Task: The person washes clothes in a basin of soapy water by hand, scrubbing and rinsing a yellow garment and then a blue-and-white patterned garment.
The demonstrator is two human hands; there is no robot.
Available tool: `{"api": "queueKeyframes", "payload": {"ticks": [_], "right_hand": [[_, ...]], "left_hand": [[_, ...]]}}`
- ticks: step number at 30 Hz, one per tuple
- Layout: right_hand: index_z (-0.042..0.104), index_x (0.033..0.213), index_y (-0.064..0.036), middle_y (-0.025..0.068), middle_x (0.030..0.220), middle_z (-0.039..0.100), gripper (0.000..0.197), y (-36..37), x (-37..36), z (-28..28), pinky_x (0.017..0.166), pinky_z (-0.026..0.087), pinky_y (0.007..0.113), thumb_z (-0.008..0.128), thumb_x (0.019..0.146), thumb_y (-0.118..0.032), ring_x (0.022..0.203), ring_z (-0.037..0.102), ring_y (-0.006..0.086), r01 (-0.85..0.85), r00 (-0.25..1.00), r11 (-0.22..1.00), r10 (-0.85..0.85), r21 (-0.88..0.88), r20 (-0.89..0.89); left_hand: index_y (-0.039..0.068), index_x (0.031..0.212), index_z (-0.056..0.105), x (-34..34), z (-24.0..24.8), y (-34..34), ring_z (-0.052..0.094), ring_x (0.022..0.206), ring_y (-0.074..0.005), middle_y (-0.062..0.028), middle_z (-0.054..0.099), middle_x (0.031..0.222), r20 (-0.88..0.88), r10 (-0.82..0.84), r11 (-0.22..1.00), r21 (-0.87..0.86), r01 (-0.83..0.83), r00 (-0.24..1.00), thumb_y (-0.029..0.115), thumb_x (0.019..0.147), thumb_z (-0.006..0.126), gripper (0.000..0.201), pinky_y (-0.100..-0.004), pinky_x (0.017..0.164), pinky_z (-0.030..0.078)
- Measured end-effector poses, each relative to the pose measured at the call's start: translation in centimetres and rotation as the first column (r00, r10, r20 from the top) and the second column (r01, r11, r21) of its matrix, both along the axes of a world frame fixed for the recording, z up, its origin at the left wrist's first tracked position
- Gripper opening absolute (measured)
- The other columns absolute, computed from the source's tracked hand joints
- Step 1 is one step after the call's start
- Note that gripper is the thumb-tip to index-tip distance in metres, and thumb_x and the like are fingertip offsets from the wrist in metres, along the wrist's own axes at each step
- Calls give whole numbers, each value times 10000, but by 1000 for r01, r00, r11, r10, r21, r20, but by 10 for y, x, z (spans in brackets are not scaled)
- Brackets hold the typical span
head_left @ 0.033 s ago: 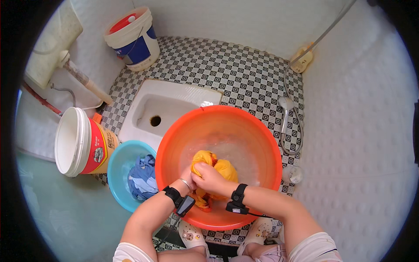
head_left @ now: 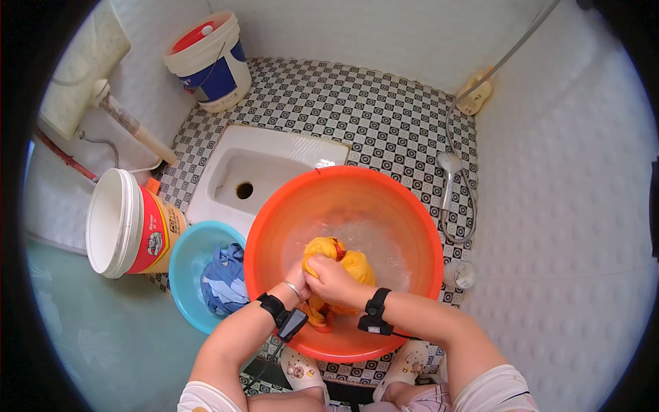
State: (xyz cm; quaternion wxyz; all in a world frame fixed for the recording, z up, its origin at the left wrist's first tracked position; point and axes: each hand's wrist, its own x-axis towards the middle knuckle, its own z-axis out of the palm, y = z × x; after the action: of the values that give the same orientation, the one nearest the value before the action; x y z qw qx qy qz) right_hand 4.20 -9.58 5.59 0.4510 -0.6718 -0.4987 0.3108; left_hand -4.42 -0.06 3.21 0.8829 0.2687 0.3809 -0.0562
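Observation:
Both my hands are closed on a wet, bunched yellow cloth [head_left: 357,265] with dark red patches. They hold it inside a large orange basin [head_left: 405,199], which has some water in the bottom. My right hand [head_left: 334,281] presses from the right, its fingers wrapped over a fold. Close against it, my left hand [head_left: 299,279] grips from the left, its fingers partly hidden. Part of the cloth hangs below my wrists toward the basin's near side. What kind of garment it is does not show.
A light blue basin [head_left: 184,292] with blue clothes [head_left: 226,281] stands left of the orange one. Beyond are a tipped white-and-red bucket [head_left: 146,226], a squat toilet [head_left: 302,146] and an upright bucket [head_left: 218,79]. At right lie a shower head [head_left: 449,163] and its hose.

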Motion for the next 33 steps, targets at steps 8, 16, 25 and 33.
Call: {"api": "queueKeyframes", "payload": {"ticks": [8,16,25,33], "right_hand": [[665,939,-104,131,962,654,297,-40,118,9,801,506,444,582,803,-354,892,623,302,369,742,824,17,-429,671],[315,1457,-269,95,1556,163,690,-41,94,-15,1047,219,684,498,861,-565,1403,147,428,-8,850,729,366,-685,379],[366,1433,-227,150,1458,315,743,-59,122,-39,1068,283,559,559,811,-586,1296,337,429,166,942,637,124,-753,312],[398,1400,-125,289,1328,416,718,-21,53,-54,1012,385,440,674,775,-344,1205,444,441,-28,978,752,158,-659,139]], "left_hand": [[5,1177,538,10,8,8,624,952,-279,-149,639,1084,-241,-265,481,806,344,934,284,904,570,392,-400,792,495],[207,1260,555,12,13,-16,566,1077,-392,-201,624,1104,-811,-520,-421,517,745,269,586,843,478,568,-502,896,443],[146,1463,279,-17,-41,5,310,1319,-417,-299,253,1445,-778,-139,405,520,752,613,674,770,573,920,-460,1077,290],[126,1477,179,-23,-74,-23,403,1275,-286,-163,361,1429,-308,16,947,310,84,951,590,926,435,765,-413,999,396]]}}
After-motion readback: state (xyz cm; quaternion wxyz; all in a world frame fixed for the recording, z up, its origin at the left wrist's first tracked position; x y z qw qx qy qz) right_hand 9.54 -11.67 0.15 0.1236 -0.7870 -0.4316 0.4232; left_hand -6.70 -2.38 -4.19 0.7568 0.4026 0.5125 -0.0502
